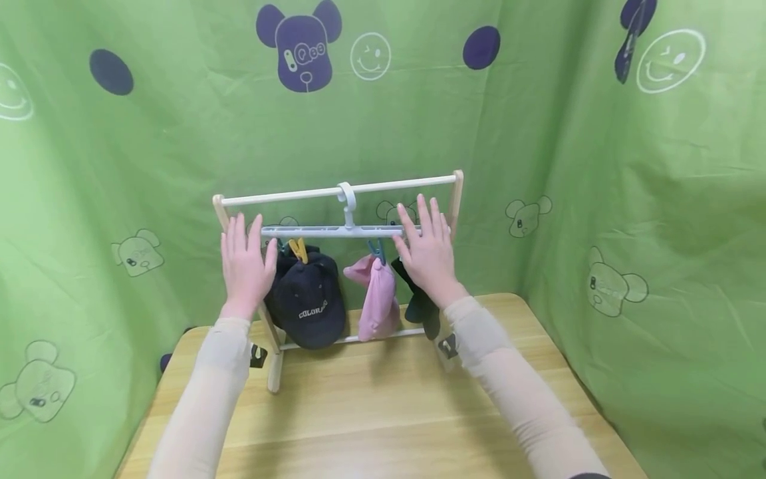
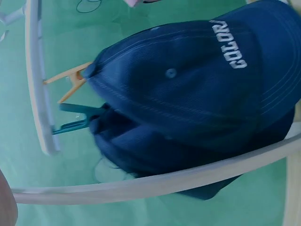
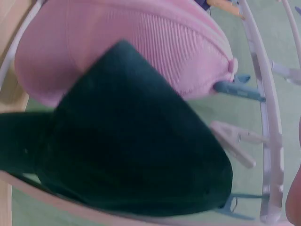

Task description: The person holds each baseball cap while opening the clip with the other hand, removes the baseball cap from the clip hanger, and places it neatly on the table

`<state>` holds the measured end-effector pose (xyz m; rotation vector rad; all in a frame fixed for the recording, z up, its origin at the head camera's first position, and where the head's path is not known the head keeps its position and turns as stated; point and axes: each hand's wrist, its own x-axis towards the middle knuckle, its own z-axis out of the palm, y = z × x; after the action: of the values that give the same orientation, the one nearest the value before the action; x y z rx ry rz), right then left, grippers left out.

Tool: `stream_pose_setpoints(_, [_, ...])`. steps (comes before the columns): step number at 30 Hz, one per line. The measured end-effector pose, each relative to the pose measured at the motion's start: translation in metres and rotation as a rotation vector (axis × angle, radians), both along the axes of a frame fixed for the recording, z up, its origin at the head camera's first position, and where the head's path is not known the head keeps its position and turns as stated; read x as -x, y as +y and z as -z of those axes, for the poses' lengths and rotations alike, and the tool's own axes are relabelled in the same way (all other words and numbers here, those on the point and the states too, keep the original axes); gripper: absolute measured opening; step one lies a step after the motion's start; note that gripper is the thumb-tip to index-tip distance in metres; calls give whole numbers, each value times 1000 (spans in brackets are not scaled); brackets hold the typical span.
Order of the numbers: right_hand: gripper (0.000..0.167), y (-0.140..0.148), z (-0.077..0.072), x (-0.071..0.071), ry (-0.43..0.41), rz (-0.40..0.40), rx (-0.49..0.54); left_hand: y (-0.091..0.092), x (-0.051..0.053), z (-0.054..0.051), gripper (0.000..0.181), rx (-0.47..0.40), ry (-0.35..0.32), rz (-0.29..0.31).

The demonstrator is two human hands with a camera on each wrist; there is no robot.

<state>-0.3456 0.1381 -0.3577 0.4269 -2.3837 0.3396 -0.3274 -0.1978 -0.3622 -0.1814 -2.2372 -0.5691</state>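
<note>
Green curtain (image 1: pixel 419 126) behind; wood tabletop (image 1: pixel 359 419) below, rack (image 1: pixel 407 183) standing on its far part. Hanger (image 1: pixel 323 232) hooked on top, centered. Clipped under it, left to right: two dark caps (image 1: pixel 308 299), pink cap (image 1: pixel 378 303), dark green cap (image 3: pixel 141 141). My left grip (image 1: pixel 247 269) is at hanger's left end, right grip (image 1: pixel 431 263) at its right; fingers straight, apart; can't tell if I'm touching. Yellow clip (image 1: pixel 298 251) on front dark cap.

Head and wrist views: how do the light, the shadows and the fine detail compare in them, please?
Head view: bright light, soft shadows on the wooden table; left wrist view: strong blue-green cast, yet the white lettering on the navy cap is readable; right wrist view: the dark green cap loses most detail, while the pink cap shows its ribbing.
</note>
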Motion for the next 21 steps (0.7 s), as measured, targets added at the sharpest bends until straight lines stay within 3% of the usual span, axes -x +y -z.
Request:
stream_pose_setpoints(7, [56, -17, 14, -8, 77, -95, 17, -4, 3, 29, 42, 20, 115, 4])
stream_pose_setpoints(14, [54, -33, 25, -14, 143, -186, 46, -3, 2, 48, 40, 36, 192, 21])
stream_pose_setpoints(18, [52, -42, 30, -16, 140, -211, 58, -1, 2, 55, 41, 8, 166, 54])
stream_pose_setpoints(21, [51, -49, 35, -17, 140, -229, 64, 0, 1, 59, 41, -46, 98, 77])
